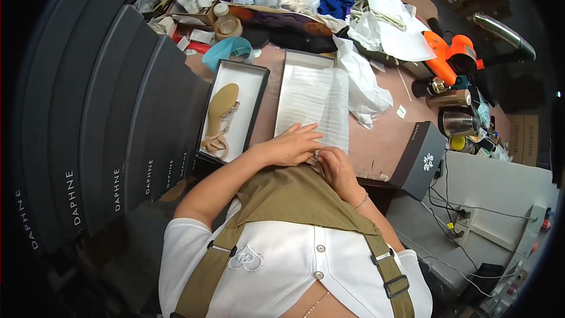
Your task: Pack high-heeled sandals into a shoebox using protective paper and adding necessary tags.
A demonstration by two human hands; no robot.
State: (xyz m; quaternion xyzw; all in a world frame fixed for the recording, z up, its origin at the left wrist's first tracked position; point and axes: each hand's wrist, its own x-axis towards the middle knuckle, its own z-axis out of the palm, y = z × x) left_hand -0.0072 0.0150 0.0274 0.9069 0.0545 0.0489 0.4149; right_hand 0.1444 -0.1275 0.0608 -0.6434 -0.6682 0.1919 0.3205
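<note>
The white tissue sheet point(315, 106) lies in the open box point(292, 59) just ahead of both hands, left hand point(291, 144) flat and open on it, right hand point(334, 165) pinching its near corner, so I'd guess folding it comes next.

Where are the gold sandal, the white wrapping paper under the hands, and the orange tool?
gold sandal point(222, 109), head view, on its insole.
white wrapping paper point(312, 97), head view, on its flat middle.
orange tool point(448, 59), head view, on its orange body.
</note>
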